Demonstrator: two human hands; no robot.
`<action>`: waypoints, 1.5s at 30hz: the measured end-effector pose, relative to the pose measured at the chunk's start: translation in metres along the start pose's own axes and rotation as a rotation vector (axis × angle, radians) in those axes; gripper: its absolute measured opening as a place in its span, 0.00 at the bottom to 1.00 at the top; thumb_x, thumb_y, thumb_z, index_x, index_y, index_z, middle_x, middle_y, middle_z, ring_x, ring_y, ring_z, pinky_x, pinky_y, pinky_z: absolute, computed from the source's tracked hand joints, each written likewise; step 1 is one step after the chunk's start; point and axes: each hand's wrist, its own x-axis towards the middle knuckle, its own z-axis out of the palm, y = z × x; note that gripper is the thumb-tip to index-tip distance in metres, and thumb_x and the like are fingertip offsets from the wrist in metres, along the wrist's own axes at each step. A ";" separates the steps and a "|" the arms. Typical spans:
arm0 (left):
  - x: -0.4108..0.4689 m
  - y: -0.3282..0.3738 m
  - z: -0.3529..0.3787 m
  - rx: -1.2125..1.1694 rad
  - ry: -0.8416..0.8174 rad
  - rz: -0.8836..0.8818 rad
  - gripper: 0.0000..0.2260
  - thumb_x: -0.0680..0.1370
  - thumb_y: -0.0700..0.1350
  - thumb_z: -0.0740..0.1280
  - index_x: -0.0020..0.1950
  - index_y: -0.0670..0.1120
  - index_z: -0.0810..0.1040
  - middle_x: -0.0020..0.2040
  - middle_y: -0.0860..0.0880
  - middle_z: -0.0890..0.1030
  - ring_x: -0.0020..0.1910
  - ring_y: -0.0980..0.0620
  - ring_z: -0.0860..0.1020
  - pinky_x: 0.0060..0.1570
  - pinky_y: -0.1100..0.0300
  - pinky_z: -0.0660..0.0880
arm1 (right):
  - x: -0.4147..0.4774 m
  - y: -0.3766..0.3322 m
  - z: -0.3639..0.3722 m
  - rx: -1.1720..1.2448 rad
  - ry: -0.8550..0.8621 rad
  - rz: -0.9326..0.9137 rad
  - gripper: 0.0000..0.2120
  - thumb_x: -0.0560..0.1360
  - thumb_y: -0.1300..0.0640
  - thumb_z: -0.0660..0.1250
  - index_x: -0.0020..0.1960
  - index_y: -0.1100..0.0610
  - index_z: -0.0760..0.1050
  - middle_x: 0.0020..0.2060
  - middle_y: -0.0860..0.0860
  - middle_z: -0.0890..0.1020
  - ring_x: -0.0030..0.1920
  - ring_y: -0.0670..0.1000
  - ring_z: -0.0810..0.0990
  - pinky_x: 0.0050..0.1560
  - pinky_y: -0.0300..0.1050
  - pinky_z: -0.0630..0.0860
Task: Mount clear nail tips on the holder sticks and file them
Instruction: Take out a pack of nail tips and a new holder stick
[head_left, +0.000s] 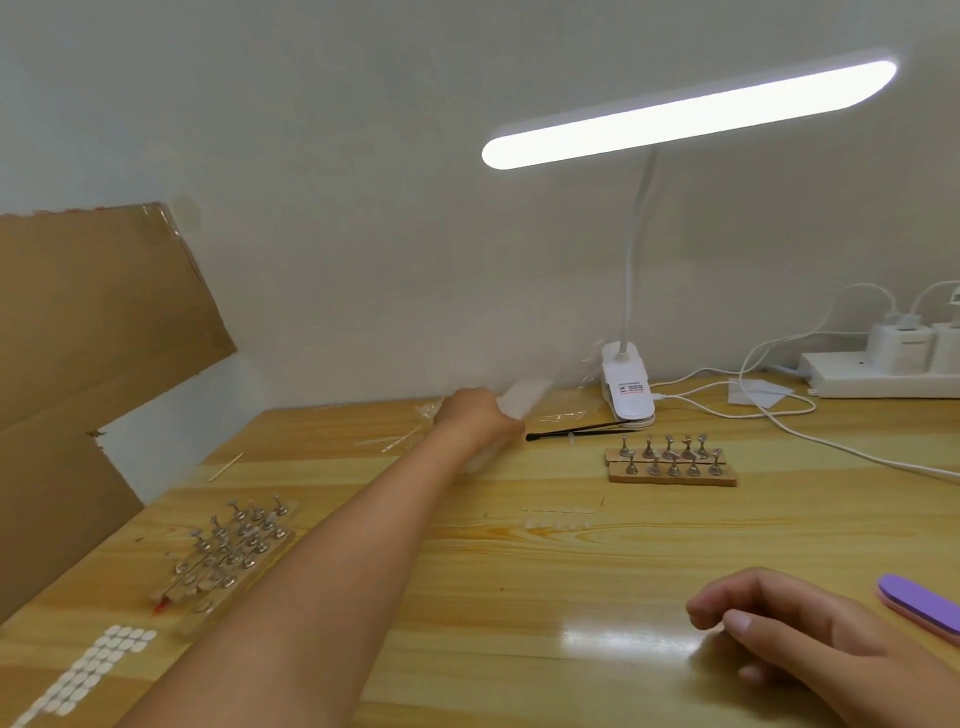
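Near frame centre, the left hand (478, 418) grips a blurred whitish plastic packet (522, 399) above the pale wooden counter (519, 597). At lower right, the right hand (810, 639) rests loosely curled, empty. Small metal holder sticks (670, 460) stand right of centre, with clear nail tips (558, 519) lower left of them.

Had wide open counter (519, 597) mid-front, only crossed diagonally by the outstretched left arm (337, 561). Hemmed in on the left by cardboard (93, 338) and a bunch of holder sticks (234, 545). Further back, blocked by two rows of holders (670, 460), black tweezers (576, 431), lamp clamp (626, 389) and loose cables (831, 441). Capped overhead by the lamp bar (685, 111).
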 end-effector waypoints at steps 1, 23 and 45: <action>-0.001 0.000 -0.004 -0.013 0.007 0.007 0.14 0.73 0.56 0.70 0.44 0.47 0.72 0.38 0.51 0.74 0.43 0.48 0.77 0.31 0.61 0.68 | 0.000 0.000 0.000 0.002 0.003 0.003 0.15 0.77 0.63 0.65 0.42 0.47 0.86 0.42 0.47 0.86 0.43 0.45 0.83 0.40 0.33 0.77; 0.004 -0.008 0.003 -0.032 -0.005 0.000 0.20 0.75 0.56 0.69 0.58 0.42 0.79 0.50 0.47 0.80 0.45 0.49 0.76 0.37 0.60 0.69 | 0.004 -0.003 0.002 -0.055 -0.071 0.019 0.08 0.78 0.63 0.65 0.51 0.56 0.81 0.43 0.45 0.86 0.43 0.41 0.82 0.41 0.30 0.74; 0.012 -0.022 -0.002 -0.200 0.065 -0.097 0.24 0.77 0.57 0.63 0.65 0.42 0.76 0.64 0.43 0.75 0.65 0.41 0.72 0.60 0.53 0.73 | 0.004 0.002 0.002 -0.058 -0.046 0.022 0.10 0.79 0.57 0.62 0.50 0.53 0.83 0.44 0.42 0.85 0.45 0.40 0.83 0.41 0.30 0.74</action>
